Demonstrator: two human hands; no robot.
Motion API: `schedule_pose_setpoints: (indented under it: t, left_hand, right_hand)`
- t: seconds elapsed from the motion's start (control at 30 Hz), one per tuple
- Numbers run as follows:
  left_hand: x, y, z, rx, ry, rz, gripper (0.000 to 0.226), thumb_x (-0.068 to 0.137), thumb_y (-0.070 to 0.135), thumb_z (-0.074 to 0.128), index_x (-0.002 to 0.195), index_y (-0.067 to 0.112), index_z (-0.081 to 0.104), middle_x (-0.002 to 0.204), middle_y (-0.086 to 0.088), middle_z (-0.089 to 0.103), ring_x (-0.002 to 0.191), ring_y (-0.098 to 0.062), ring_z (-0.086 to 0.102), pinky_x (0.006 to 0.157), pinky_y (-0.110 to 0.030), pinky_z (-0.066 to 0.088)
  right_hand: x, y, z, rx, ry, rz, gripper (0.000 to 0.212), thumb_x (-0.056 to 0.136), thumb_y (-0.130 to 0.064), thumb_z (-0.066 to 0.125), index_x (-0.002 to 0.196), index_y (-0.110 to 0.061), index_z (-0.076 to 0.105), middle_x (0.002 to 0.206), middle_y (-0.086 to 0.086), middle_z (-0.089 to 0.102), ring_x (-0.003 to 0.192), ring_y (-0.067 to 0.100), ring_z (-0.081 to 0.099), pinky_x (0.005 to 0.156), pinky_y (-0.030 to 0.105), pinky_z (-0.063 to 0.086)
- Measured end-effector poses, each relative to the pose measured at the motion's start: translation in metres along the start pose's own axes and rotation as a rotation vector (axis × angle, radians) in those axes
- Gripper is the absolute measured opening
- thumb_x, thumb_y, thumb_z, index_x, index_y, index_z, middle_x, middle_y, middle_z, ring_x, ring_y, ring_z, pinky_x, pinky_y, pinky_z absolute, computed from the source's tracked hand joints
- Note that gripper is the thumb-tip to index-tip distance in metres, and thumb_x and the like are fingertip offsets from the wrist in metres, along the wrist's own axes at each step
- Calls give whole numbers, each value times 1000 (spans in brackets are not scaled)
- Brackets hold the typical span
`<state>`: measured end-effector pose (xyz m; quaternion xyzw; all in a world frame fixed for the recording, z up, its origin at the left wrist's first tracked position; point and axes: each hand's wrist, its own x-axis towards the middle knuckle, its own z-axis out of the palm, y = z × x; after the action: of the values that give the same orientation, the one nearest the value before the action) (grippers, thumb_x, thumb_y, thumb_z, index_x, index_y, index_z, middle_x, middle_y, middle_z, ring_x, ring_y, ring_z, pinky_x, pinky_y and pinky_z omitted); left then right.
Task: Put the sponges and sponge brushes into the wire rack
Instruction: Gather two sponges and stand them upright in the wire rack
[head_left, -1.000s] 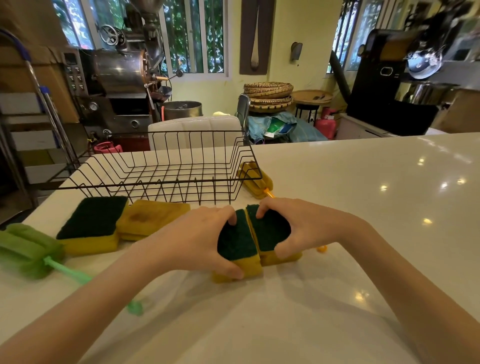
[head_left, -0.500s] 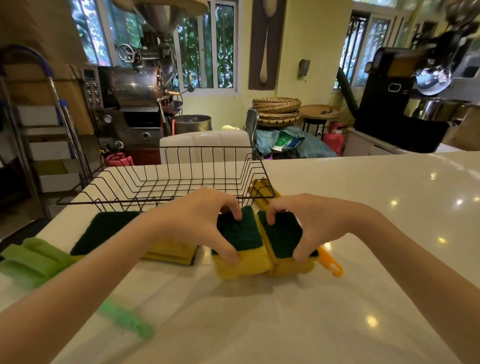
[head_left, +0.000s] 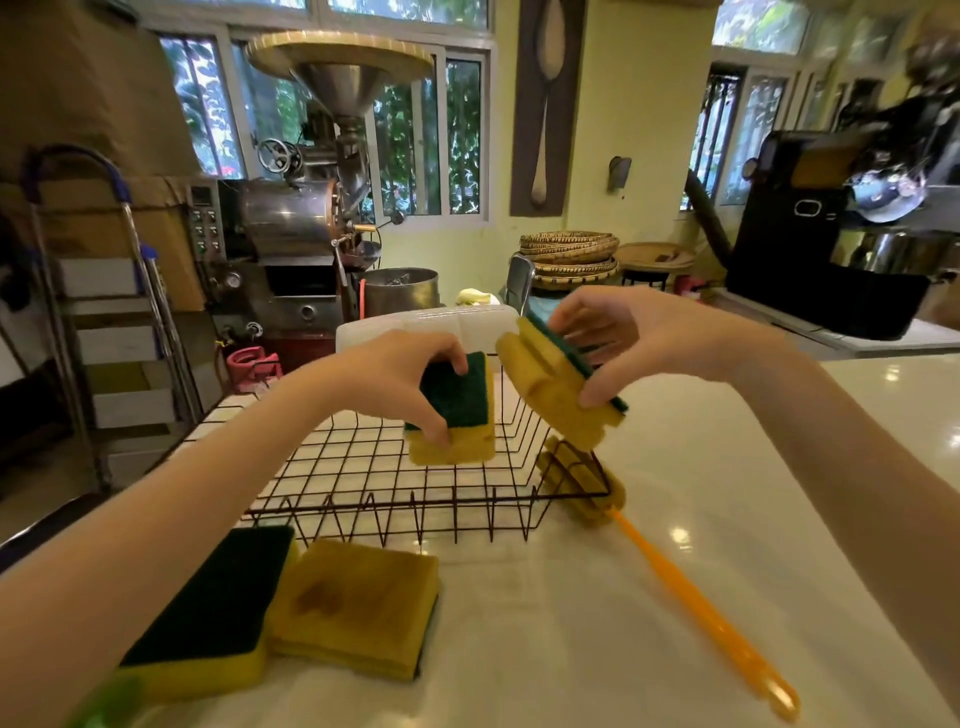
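Observation:
My left hand (head_left: 395, 376) grips a yellow sponge with a green scrub side (head_left: 457, 415), held above the black wire rack (head_left: 395, 499). My right hand (head_left: 623, 338) grips a second yellow-and-green sponge (head_left: 556, 384), tilted over the rack's right side. Two more sponges lie on the counter in front of the rack: one green side up (head_left: 213, 613), one yellow side up (head_left: 358, 603). An orange sponge brush (head_left: 675, 582) lies to the right of the rack, its yellow head against the rack's corner. A green brush (head_left: 104, 706) shows blurred at the bottom left edge.
The white counter (head_left: 727, 493) stretches to the right and toward me. A white chair back (head_left: 426, 325) stands just behind the rack. The counter's left edge runs close beside the rack, with a step ladder (head_left: 104, 312) and a metal roasting machine (head_left: 291, 228) beyond.
Both hands have lifted their sponges off the counter and carried them up and forward over the rack. The camera view has tilted up.

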<state>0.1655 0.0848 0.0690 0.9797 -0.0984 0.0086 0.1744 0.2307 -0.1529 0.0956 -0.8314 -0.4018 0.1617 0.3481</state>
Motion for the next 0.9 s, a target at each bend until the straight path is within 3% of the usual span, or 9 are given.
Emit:
schedule_pose_setpoints:
  t: [0.13, 0.3, 0.53, 0.73, 0.9]
  left_hand:
    - [35, -25, 7, 84, -81, -59, 64, 65, 17, 77, 118, 22, 43, 113, 4, 41, 106, -17, 43, 86, -29, 41]
    - [61, -51, 24, 161, -208, -128, 64, 67, 15, 76, 120, 20, 40, 113, 1, 43, 99, -15, 40, 80, -27, 38]
    - [69, -75, 42, 123, -263, -198, 67, 70, 15, 74, 126, 19, 37, 130, -8, 45, 104, -18, 43, 85, -30, 41]
    - [67, -78, 46, 104, -246, -183, 66, 71, 14, 73, 127, 18, 36, 129, -9, 45, 112, -23, 45, 89, -32, 43]
    - [65, -79, 49, 58, -225, -170, 64, 71, 16, 73, 125, 17, 38, 127, -7, 46, 101, -16, 43, 86, -29, 42]
  right_hand:
    - [50, 17, 14, -278, 86, 32, 65, 63, -29, 80, 117, -29, 44, 125, -5, 45, 112, 13, 43, 86, 25, 42]
    - [95, 30, 40, -396, -28, 48, 71, 64, -26, 79, 124, -20, 41, 112, -3, 39, 102, 16, 42, 72, 23, 41]
    - [127, 38, 63, -588, -185, 117, 70, 66, -25, 78, 125, -14, 41, 109, 1, 45, 97, 18, 44, 76, 29, 38]
    - [139, 44, 76, -618, -225, 134, 70, 67, -25, 77, 126, -14, 41, 105, 0, 42, 95, 18, 42, 77, 30, 39]
    - [138, 49, 72, -554, -227, 138, 69, 68, -25, 77, 127, -15, 42, 112, 1, 43, 97, 16, 41, 77, 28, 36]
